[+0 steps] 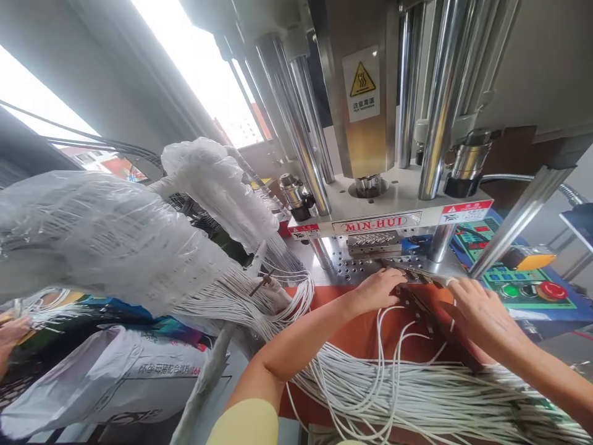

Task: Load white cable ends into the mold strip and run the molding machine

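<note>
My left hand (375,292) and my right hand (482,315) reach over a dark metal jig (417,307) lying on an orange-red mat (352,327). Fingertips of both hands sit at the jig's far end, close to a perforated steel press plate (356,266). A thick bundle of thin white wires (407,395) runs from beneath my forearms towards the jig. The backs of my hands hide whatever my fingers touch. A loose white wire (453,312) rises beside my right hand.
A MIN-HUI press (377,222) with chrome columns and a heat-warning label stands directly ahead. To the right is a green control panel (519,287) with a red stop button (551,290). Plastic-wrapped wire bundles (102,238) fill the left, above a white sack (102,383). A co-worker's hand (12,337) shows at far left.
</note>
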{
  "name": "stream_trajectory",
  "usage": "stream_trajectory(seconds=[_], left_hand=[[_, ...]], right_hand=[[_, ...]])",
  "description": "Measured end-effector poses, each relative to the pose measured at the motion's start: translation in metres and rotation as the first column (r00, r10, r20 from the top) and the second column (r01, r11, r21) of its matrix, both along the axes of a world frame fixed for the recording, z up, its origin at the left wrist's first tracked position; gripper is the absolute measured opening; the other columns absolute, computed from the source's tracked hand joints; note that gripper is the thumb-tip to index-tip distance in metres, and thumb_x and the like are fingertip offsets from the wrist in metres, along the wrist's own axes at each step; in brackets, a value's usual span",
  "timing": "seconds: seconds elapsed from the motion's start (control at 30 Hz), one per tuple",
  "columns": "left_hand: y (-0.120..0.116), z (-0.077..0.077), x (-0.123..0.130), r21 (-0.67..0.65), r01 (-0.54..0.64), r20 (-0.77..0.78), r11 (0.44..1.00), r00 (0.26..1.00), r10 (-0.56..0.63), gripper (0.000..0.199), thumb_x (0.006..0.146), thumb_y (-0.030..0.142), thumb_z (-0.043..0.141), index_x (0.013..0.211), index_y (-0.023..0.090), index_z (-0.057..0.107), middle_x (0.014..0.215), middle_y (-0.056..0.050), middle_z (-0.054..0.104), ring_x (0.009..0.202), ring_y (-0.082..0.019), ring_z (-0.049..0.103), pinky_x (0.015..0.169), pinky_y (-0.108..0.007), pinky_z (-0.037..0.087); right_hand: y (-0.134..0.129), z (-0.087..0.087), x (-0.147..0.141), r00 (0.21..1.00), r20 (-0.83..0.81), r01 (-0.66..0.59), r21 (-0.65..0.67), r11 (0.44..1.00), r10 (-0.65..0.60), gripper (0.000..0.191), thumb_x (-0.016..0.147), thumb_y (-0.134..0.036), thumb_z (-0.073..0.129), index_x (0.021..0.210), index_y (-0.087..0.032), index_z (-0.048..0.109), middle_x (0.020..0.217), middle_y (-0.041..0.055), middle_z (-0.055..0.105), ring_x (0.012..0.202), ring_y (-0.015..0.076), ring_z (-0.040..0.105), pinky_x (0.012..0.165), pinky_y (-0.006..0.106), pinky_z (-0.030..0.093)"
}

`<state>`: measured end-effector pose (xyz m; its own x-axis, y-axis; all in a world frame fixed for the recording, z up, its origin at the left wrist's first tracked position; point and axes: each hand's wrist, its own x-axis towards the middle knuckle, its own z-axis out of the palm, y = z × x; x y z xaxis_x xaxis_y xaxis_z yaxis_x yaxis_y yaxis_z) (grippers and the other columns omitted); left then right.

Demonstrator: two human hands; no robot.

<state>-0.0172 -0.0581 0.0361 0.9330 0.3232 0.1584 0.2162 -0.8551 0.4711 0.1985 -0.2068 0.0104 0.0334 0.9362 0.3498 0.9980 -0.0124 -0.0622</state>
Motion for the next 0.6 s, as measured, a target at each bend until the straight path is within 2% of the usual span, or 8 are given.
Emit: stream_trajectory(seconds=[0.03, 0.1, 0.2, 0.27, 0.37, 0.47, 0.53, 0.6], left_hand=[[0.003, -0.003, 0.0, -0.058, 0.016, 0.021, 0.998, 1.0, -0.015, 0.045, 0.076, 0.009, 0.068, 0.12, 0.011, 0.063, 0.127, -0.015, 0.059, 0.116, -0.025, 0.057, 0.105, -0.035, 0.044], [0.006, -0.008, 0.0, -0.189, 0.007, 0.053, 0.982, 0.999, 0.004, 0.047, 0.074, 0.009, 0.068, 0.121, 0.012, 0.062, 0.128, -0.014, 0.057, 0.1, -0.02, 0.063, 0.093, -0.032, 0.052], [0.004, -0.016, 0.001, -0.365, -0.054, 0.081, 0.929, 0.993, 0.09, 0.052, 0.07, 0.007, 0.07, 0.121, 0.015, 0.06, 0.125, -0.011, 0.056, 0.069, -0.009, 0.061, 0.07, -0.025, 0.055], [-0.001, -0.018, 0.002, -0.42, -0.092, 0.088, 0.903, 0.986, 0.142, 0.055, 0.067, 0.003, 0.069, 0.119, 0.017, 0.059, 0.121, -0.008, 0.056, 0.062, -0.005, 0.058, 0.063, -0.021, 0.053], [-0.009, -0.018, 0.001, -0.418, -0.218, 0.084, 0.882, 0.957, 0.277, 0.053, 0.064, -0.001, 0.068, 0.113, 0.017, 0.058, 0.12, -0.006, 0.055, 0.057, -0.002, 0.055, 0.059, -0.019, 0.049], [-0.015, -0.017, -0.001, -0.362, -0.356, 0.052, 0.862, 0.915, 0.4, 0.033, 0.064, 0.006, 0.076, 0.092, 0.015, 0.063, 0.102, -0.003, 0.061, 0.058, -0.005, 0.053, 0.058, -0.019, 0.045], [-0.017, -0.016, -0.002, -0.324, -0.384, 0.008, 0.865, 0.913, 0.408, 0.016, 0.067, 0.013, 0.078, 0.076, 0.015, 0.064, 0.081, 0.0, 0.063, 0.06, -0.008, 0.054, 0.058, -0.02, 0.042], [-0.018, -0.015, -0.003, -0.298, -0.391, -0.028, 0.871, 0.916, 0.401, 0.012, 0.072, 0.015, 0.076, 0.067, 0.015, 0.065, 0.069, 0.001, 0.063, 0.061, -0.01, 0.054, 0.059, -0.021, 0.039]], right_hand=[[-0.008, 0.001, -0.009, 0.997, -0.032, -0.066, -0.045, 0.997, 0.065, 0.025, 0.089, -0.042, 0.051, 0.103, -0.022, 0.054, 0.096, 0.0082, 0.064, 0.088, 0.0252, 0.06, 0.066, 0.035, 0.043], [-0.022, 0.001, -0.026, 0.985, -0.095, -0.153, -0.123, 0.98, 0.142, 0.03, 0.089, -0.046, 0.051, 0.106, -0.022, 0.054, 0.09, 0.0066, 0.064, 0.079, 0.0236, 0.061, 0.065, 0.035, 0.045], [-0.033, -0.003, -0.039, 0.978, -0.147, -0.166, -0.139, 0.976, 0.145, 0.033, 0.09, -0.044, 0.05, 0.114, -0.022, 0.054, 0.09, 0.0076, 0.064, 0.08, 0.025, 0.062, 0.063, 0.036, 0.046], [-0.033, -0.008, -0.038, 0.968, -0.199, -0.183, -0.129, 0.975, 0.155, 0.038, 0.087, -0.041, 0.053, 0.121, -0.023, 0.053, 0.092, 0.0081, 0.064, 0.082, 0.0254, 0.062, 0.065, 0.035, 0.047], [-0.03, -0.015, -0.034, 0.952, -0.263, -0.196, -0.126, 0.972, 0.157, 0.048, 0.082, -0.036, 0.058, 0.128, -0.022, 0.05, 0.094, 0.0084, 0.064, 0.084, 0.025, 0.063, 0.068, 0.034, 0.049], [-0.03, -0.017, -0.033, 0.949, -0.286, -0.176, -0.142, 0.974, 0.13, 0.055, 0.08, -0.034, 0.059, 0.132, -0.021, 0.047, 0.097, 0.0092, 0.063, 0.087, 0.0255, 0.062, 0.072, 0.035, 0.049], [-0.031, -0.016, -0.034, 0.948, -0.298, -0.161, -0.16, 0.974, 0.108, 0.053, 0.081, -0.034, 0.058, 0.132, -0.021, 0.048, 0.097, 0.0092, 0.063, 0.086, 0.0254, 0.063, 0.072, 0.035, 0.049], [-0.031, -0.014, -0.035, 0.947, -0.309, -0.152, -0.177, 0.972, 0.091, 0.051, 0.082, -0.035, 0.057, 0.131, -0.022, 0.049, 0.097, 0.0093, 0.064, 0.085, 0.0255, 0.063, 0.071, 0.035, 0.049]])
